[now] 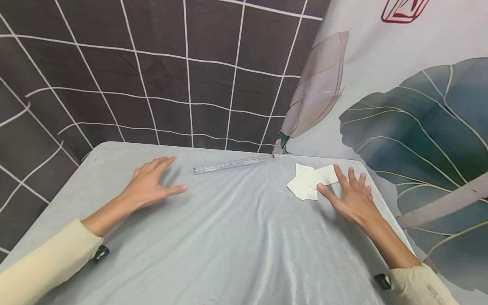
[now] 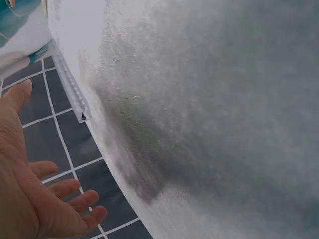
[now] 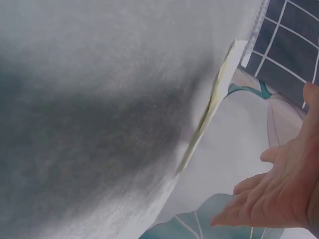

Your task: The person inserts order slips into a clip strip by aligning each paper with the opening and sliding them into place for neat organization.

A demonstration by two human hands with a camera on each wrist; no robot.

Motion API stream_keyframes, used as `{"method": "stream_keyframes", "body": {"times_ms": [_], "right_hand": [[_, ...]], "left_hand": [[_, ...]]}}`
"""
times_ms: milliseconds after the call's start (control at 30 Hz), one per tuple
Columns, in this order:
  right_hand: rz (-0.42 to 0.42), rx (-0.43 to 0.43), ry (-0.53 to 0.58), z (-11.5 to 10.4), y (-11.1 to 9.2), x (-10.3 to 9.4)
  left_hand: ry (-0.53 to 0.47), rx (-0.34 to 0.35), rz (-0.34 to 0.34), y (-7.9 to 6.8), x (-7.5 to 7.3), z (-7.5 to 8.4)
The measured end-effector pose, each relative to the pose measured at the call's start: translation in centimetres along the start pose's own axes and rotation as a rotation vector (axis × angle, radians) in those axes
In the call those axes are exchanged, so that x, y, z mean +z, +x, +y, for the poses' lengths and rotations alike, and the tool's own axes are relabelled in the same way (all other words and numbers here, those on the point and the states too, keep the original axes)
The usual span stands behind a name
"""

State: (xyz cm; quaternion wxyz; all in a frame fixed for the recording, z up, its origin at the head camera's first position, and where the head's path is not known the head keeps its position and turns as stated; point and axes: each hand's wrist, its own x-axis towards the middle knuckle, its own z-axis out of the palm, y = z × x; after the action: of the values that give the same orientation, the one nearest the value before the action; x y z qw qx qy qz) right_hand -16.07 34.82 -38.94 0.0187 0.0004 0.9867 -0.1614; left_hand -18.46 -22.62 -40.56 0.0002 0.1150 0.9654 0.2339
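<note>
**Clear stick [image 1: 234, 164] and papers [image 1: 303, 183] near the far edge**

The stick slants by the middle of the tabletop's [image 1: 228, 237] far edge. The papers lie piled near the far right corner. The left hand [image 1: 148, 185] is left of the stick. The right hand [image 1: 354, 199] hovers by the papers. Both have thumb and fingers apart.

Watching remotely, I see a long, slender transparent bar [image 1: 233, 164], dark at both tips, lying slightly slanted on the worktop [image 1: 228, 237], its right end close to the far edge; to its right I make out cream paper pieces [image 1: 303, 185], overlapping at differing angles with corners jutting out; one piece stretches rightward; side-on, I see the pile is thin.
</note>
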Motion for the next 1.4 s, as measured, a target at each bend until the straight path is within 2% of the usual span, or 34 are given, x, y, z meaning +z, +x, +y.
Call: {"method": "stream_keyframes", "body": {"times_ms": [267, 500, 767, 900, 1000, 1133, 1267, 1300, 1400], "right_hand": [[-0.046, 0.002, 0.016, -0.1, 1.3, 0.2], [-0.096, 0.018, 0.022, 0.0, 2.5, 0.2], [-0.119, 0.01, 0.024, 0.2, 3.6, 0.1], [-0.122, 0.003, 0.013, 0.3, 4.1, 0.1], [-0.121, -0.006, 0.007, 0.5, 4.4, 0.2], [-0.135, -0.003, -0.002, 0.8, 4.8, 0.3], [-0.154, 0.016, -0.018, 1.1, 5.1, 0.3], [-0.155, 0.022, -0.022, 1.2, 5.2, 0.3], [-0.159, 0.044, -0.044, 1.3, 5.4, 0.3]], "left_hand": [[-0.028, 0.026, 0.032, 1.5, 1.2, -0.3], [-0.094, 0.075, 0.071, 2.8, 2.2, 0.0], [-0.107, 0.093, 0.068, 4.0, 2.7, 0.6], [-0.115, 0.126, 0.076, 4.6, 3.1, 0.8], [-0.109, 0.169, 0.11, 6.1, 5.0, -1.1], [-0.092, 0.193, 0.148, 7.9, 7.4, -3.5], [-0.134, 0.212, 0.158, 6.9, 5.9, -0.9], [-0.165, 0.238, 0.163, 6.8, 5.8, -0.8], [-0.175, 0.238, 0.156, 6.1, 4.7, 0.9]]}}
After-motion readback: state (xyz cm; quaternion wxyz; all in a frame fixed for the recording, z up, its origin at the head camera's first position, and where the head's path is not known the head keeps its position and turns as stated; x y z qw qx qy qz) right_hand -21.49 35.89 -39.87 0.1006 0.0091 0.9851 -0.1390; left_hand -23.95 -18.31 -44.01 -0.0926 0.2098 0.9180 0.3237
